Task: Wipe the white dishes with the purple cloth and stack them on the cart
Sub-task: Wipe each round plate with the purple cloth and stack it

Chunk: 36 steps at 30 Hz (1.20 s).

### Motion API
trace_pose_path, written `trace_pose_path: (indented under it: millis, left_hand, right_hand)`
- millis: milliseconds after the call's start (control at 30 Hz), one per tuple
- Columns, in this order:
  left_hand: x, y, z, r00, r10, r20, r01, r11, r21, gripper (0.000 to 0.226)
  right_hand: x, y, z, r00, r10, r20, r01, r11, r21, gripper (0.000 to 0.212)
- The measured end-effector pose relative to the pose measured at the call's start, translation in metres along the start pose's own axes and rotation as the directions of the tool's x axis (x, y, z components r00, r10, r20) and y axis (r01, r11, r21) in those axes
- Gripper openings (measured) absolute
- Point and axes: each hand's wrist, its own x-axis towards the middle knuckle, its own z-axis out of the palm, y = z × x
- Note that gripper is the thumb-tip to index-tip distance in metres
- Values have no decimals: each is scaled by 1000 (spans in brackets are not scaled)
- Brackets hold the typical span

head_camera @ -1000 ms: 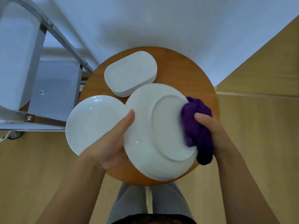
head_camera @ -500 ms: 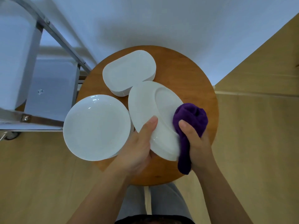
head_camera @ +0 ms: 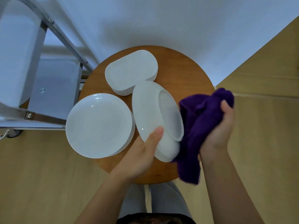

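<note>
My left hand (head_camera: 142, 152) grips the near rim of a white plate (head_camera: 152, 110), thumb on top; the plate is tilted on edge with its underside facing up and right. My right hand (head_camera: 221, 126) clutches the bunched purple cloth (head_camera: 197, 126) just right of the plate's rim, a tail of cloth hanging down. A stack of round white plates (head_camera: 98, 125) lies at the left of the round wooden table (head_camera: 186, 75). A stack of oval white dishes (head_camera: 131, 71) sits at the table's far side. The metal cart (head_camera: 53, 88) stands to the left.
The cart's frame bars (head_camera: 68, 39) run diagonally close to the table's left edge, and a caster (head_camera: 14, 133) shows at its near corner. A white wall lies behind the table. Wooden floor surrounds it, and my grey-trousered legs (head_camera: 153, 199) are below the near edge.
The plate has tipped further onto its edge in my left hand. My right hand has carried the cloth off the plate's underside and out to the right.
</note>
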Motion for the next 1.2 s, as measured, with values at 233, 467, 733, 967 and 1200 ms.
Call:
trace_pose_path:
  millis: [233,467,733,967,1200]
  left_hand:
    - [-3,2,11,994,-47,98,26,978,208,38]
    - [4,8,-2,998,-67,16,67,997,34,35]
    - [5,1,-15,953,-201,-227,134,951,-279,81]
    - [7,21,-42,922,-25,-387,-85,961,-265,64]
    - [0,20,-9,997,-34,62,-40,451,892,63]
  right_hand:
    - [-17,16,20,911,248,329,-162,950,-268,32]
    - [-33,14,12,759,330,561,-257,944,-207,83]
    - [-43,27,-39,729,209,652,101,909,-405,48]
    - [-45,30,-67,994,60,89,4,806,-592,16]
    - [-41,3,-23,935,314,166,-277,938,-210,61]
